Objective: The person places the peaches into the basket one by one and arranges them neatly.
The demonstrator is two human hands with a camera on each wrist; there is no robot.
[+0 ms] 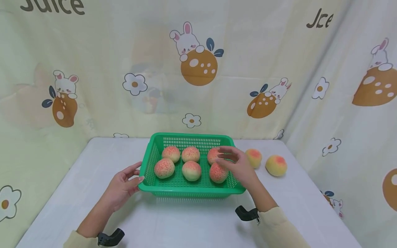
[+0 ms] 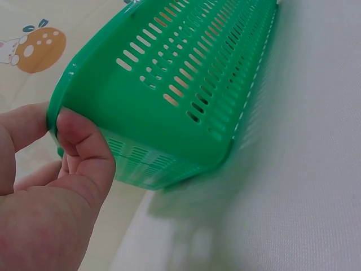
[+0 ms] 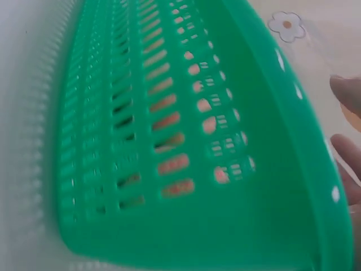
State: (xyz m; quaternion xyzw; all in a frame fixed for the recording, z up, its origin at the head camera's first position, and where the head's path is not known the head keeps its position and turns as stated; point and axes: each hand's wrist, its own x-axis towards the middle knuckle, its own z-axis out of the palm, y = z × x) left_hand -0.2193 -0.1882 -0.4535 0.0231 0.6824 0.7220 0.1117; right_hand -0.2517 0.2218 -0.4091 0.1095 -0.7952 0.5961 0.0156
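Observation:
A green plastic basket (image 1: pixel 192 190) with slotted walls holds several pink-speckled peaches (image 1: pixel 191 171) in two rows of three. My left hand (image 1: pixel 119 189) pinches its left rim; in the left wrist view the thumb (image 2: pixel 76 131) bends against the outer wall. Over the basket's right side reaches my right hand (image 1: pixel 240 167), its fingers spread and overlapping the back right peach (image 1: pixel 212 155). The thumb passes by the front right peach (image 1: pixel 219 173). In the right wrist view, fingertips (image 3: pixel 347 93) show past the rim, apart from each other and gripping nothing.
Two yellow peaches with red tops, a nearer one (image 1: pixel 276 165) and another partly behind my right hand (image 1: pixel 254 158), lie right of the basket. The white-covered table (image 1: pixel 186 224) meets a printed curtain (image 1: pixel 149 113) at the back and right.

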